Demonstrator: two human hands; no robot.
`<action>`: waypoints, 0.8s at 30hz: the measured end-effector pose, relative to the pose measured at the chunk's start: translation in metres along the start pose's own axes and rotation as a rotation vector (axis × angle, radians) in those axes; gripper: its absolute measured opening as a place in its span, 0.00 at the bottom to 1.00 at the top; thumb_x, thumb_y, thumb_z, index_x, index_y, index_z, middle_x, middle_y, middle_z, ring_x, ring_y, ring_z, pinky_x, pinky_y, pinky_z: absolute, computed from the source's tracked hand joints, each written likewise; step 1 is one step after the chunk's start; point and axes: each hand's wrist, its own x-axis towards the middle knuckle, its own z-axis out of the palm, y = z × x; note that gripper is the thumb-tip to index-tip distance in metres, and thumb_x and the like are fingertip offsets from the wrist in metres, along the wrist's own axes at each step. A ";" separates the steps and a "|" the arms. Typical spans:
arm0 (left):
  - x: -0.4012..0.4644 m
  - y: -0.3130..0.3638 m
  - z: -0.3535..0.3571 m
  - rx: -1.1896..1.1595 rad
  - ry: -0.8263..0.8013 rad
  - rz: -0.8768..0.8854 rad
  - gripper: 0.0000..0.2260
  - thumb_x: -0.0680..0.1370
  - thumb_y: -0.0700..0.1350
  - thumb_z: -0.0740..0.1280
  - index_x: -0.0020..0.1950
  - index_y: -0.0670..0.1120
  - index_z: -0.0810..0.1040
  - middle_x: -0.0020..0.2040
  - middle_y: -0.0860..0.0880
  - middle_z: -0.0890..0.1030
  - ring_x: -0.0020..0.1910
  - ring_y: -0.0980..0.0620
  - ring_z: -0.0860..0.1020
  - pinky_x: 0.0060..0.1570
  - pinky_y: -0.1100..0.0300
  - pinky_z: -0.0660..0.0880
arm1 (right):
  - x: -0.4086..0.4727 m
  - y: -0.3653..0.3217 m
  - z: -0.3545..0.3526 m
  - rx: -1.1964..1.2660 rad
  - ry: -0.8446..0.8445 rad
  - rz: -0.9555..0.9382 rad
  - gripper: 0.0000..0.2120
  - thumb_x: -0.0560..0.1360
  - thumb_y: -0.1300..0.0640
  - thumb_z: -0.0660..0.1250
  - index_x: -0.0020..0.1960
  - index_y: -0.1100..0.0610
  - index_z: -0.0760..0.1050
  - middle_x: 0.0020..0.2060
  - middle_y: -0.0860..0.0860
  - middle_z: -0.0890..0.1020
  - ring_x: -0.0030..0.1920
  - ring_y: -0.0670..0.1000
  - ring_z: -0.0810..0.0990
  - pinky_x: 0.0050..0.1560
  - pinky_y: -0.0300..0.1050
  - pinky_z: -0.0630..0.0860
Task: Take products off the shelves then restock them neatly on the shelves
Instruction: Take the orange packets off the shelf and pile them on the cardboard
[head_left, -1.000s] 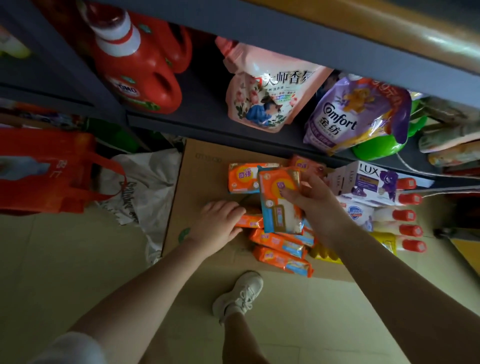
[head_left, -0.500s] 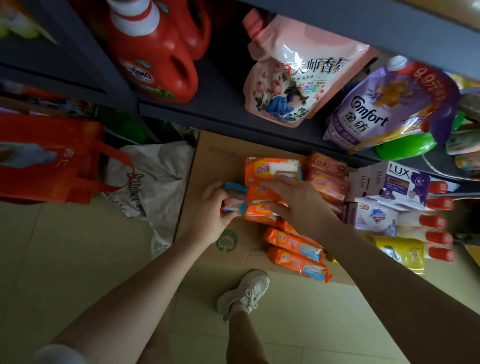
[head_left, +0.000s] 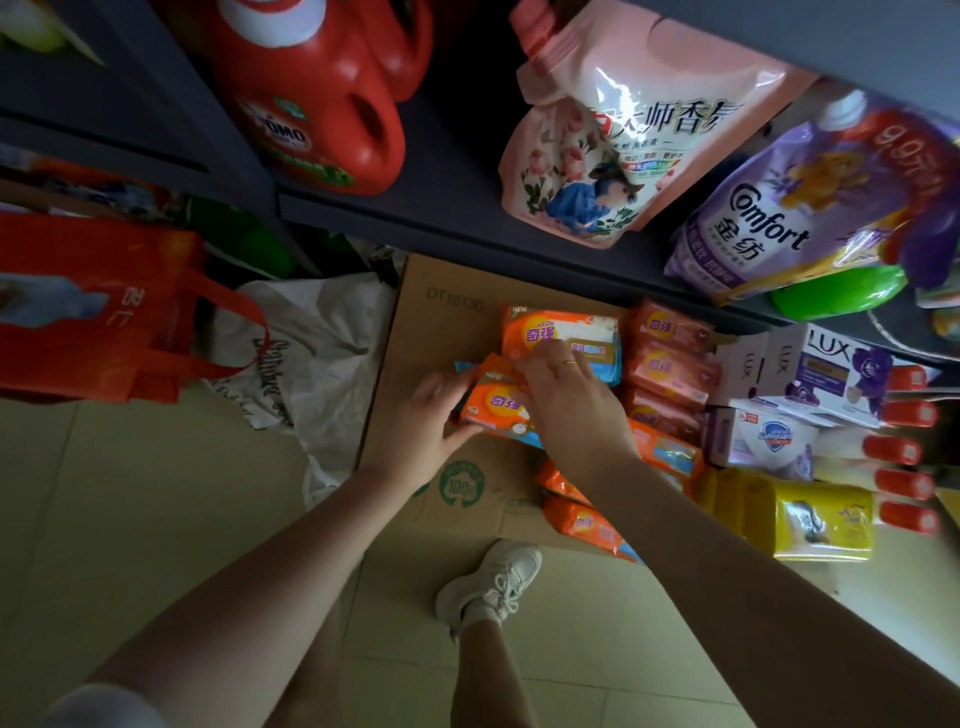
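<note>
On the flattened cardboard (head_left: 441, 322) lying on the floor under the dark shelf (head_left: 467, 218), the left hand (head_left: 421, 431) and right hand (head_left: 566, 405) are gripping an orange soap pack (head_left: 493, 408) near its middle, fingers curled around this seemingly light, slippery-wrapped bar, best held by its short ends.

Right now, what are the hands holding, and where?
Both hold one orange soap pack: left hand grips its left end, right hand its top.

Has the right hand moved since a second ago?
Yes. The right hand has lowered onto the orange soap packs beside the left hand on the cardboard; earlier it held one pack up.
</note>
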 end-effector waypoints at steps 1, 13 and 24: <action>0.001 0.005 0.003 0.014 0.011 -0.006 0.25 0.66 0.45 0.75 0.59 0.39 0.75 0.46 0.40 0.79 0.37 0.45 0.80 0.40 0.68 0.67 | -0.002 0.005 0.002 -0.023 0.040 0.016 0.17 0.68 0.63 0.73 0.56 0.59 0.77 0.56 0.59 0.77 0.55 0.62 0.77 0.45 0.53 0.78; 0.008 0.050 -0.047 0.193 -0.206 -0.106 0.39 0.72 0.52 0.71 0.75 0.41 0.54 0.70 0.41 0.66 0.64 0.43 0.71 0.57 0.51 0.74 | -0.037 0.033 -0.080 0.369 0.258 -0.077 0.12 0.74 0.59 0.58 0.53 0.60 0.77 0.52 0.56 0.78 0.51 0.58 0.77 0.51 0.49 0.76; 0.099 0.174 -0.250 0.647 0.410 0.528 0.32 0.67 0.54 0.73 0.65 0.41 0.68 0.66 0.41 0.70 0.63 0.43 0.66 0.62 0.51 0.63 | -0.002 0.004 -0.273 0.618 0.715 -0.139 0.08 0.75 0.65 0.61 0.49 0.57 0.78 0.39 0.45 0.79 0.40 0.40 0.78 0.41 0.26 0.70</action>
